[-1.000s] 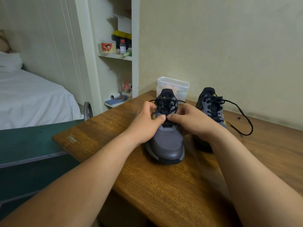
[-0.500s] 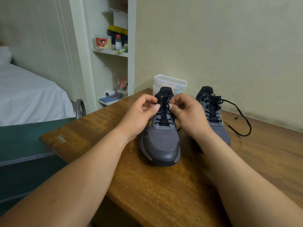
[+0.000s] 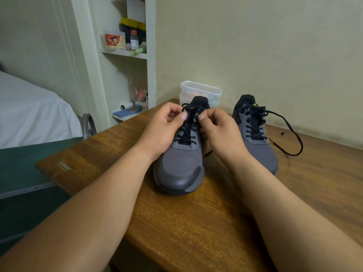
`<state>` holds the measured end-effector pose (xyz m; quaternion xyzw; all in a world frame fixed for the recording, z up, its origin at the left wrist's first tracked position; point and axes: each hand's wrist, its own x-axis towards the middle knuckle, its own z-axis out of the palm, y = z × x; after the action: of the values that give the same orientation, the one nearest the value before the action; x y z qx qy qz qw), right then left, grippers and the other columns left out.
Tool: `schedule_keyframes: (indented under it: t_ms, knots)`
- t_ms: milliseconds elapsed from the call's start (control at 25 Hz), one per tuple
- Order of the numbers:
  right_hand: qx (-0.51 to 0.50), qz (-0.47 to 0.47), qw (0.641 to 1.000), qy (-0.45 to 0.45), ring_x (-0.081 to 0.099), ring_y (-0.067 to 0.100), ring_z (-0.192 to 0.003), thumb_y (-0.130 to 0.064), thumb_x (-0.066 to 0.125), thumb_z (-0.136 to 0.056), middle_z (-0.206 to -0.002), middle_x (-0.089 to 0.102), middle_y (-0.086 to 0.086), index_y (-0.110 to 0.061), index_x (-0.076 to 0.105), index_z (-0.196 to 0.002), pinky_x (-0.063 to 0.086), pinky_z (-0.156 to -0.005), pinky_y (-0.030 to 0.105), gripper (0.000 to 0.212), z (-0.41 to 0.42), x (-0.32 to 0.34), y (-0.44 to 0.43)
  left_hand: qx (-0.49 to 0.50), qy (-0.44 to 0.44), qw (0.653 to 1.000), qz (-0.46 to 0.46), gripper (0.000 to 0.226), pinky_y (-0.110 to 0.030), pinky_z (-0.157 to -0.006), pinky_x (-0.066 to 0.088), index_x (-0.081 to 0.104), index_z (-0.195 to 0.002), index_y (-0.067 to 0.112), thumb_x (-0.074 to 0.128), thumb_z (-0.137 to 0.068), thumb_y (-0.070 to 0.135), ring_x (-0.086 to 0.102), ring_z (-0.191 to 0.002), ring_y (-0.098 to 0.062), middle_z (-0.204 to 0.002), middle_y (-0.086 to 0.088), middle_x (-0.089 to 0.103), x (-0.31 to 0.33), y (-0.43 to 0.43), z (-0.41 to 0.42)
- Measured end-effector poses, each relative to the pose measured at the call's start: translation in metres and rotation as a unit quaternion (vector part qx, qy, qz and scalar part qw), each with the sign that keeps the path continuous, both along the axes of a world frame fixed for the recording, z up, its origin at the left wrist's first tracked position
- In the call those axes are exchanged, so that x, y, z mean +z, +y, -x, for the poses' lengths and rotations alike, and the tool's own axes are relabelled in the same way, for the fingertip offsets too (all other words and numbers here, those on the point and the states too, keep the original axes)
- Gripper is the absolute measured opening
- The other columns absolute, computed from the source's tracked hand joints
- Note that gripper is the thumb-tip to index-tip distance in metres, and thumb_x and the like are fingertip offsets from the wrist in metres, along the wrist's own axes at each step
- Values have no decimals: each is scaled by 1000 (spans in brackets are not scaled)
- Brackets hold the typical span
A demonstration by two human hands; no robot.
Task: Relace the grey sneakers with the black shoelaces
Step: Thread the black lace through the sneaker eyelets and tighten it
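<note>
Compared with the frame one second earlier, both hands are placed higher on the lacing. The grip has shifted from the middle rows to the top rows, just below the black tongue. The lower lace crossings, covered at that time, are now exposed. Against the frame half a second earlier, the placement of hands and shoes is practically unchanged.

The near grey mesh sneaker (image 3: 180, 167) is located at the centre of the frame on the brown wooden table (image 3: 186, 222), toe toward the camera. Its black shoelace (image 3: 187, 132) is threaded in crossed rows. The left hand (image 3: 165, 130) is curled at the left side of the top rows, with the lace pinched between thumb and forefinger. The right hand (image 3: 220, 132) is curled at the right side, and the lace is pinched in the same manner. The two thumbs are held close together, apart from each other.

The second grey sneaker (image 3: 257, 146) is set just right of the right hand, partly hidden by it. Its loose black lace (image 3: 290, 132) is looped across the table toward the right of the frame.

A translucent rectangular plastic container with a lid (image 3: 198, 91) is positioned behind the near sneaker, against the wall. Pale peach and green shapes are visible through its side; the contents cannot be identified.

A white wall shelf (image 3: 125, 54) at the upper left of the frame carries a small clear bottle with a red cap (image 3: 134, 40), an orange printed packet (image 3: 115, 41) and a yellow and black box (image 3: 133, 26).
</note>
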<state>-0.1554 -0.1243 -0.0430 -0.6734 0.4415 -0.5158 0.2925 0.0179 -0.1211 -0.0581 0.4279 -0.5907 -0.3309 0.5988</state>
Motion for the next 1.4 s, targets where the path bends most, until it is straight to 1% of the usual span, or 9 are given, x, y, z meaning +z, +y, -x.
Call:
schedule_keyframes:
  t_ms: [120,280,440,720,800,960,1120,1280,1400]
  knots:
    - [-1,30,999,13,62,11,-75,-25,70,-100,-91,72,9,-16,68,-98,56,-73,34,10,-1,-3,0,-7,7,1000,4,5,-22,-74,58,67,-107,15,63,-106,17,73,-83,-7,-87,6,74,0,3,2]
    - [4,5,999,-32,61,17,-77,-27,66,-101,-90,71,15,-14,67,-97,57,-80,50,14,-3,-6,-5,13,3,1000,19,7,-28,-77,58,65,-105,17,60,-107,20,71,-86,-13,-92,2,72,-3,-2,0]
    - [-3,-19,998,-62,61,17,-77,-32,60,-101,-82,67,1,-21,62,-92,56,-83,58,14,-2,-7,-8,43,15,999,26,7,-33,-73,51,63,-102,23,58,-108,23,60,-77,-14,-87,1,65,-8,-8,5]
    - [40,-31,995,-88,61,20,-78,-16,66,-102,-87,64,10,-2,64,-104,57,-76,43,14,2,-2,-2,-12,-7,1000,20,8,-18,-66,52,65,-106,21,60,-107,15,68,-79,-2,-87,9,73,-4,3,5]
    - [46,-36,993,-102,61,22,-80,-13,66,-102,-88,64,13,2,63,-104,58,-78,46,16,0,-3,-1,-7,-14,1000,20,9,-19,-66,52,65,-104,21,58,-108,16,66,-78,-2,-85,10,72,-5,3,3]
    - [30,-35,995,-85,60,23,-79,-22,65,-102,-88,66,10,-6,64,-99,57,-82,58,16,0,-7,-5,23,-10,1000,18,10,-33,-70,51,63,-103,24,56,-109,21,62,-80,-12,-88,6,67,-9,-2,2]
    - [31,-40,995,-86,59,22,-78,-29,65,-101,-85,65,8,-9,64,-97,56,-82,60,20,0,-8,-8,20,20,999,24,11,-31,-67,50,61,-102,24,55,-109,19,61,-80,-13,-87,8,66,-10,-6,3]
    - [42,-40,994,-89,59,25,-80,-30,66,-98,-86,64,10,-9,63,-97,55,-84,63,22,1,-9,-8,-19,0,1000,17,11,-20,-66,50,64,-106,21,58,-108,13,65,-80,-2,-90,12,71,-9,-3,2]
    - [42,-44,994,-86,59,25,-80,-30,65,-98,-88,64,11,-9,63,-99,54,-86,63,21,0,-9,-9,-4,7,1000,30,13,-25,-65,49,63,-103,25,56,-109,16,62,-78,-8,-87,9,68,-9,-5,3]
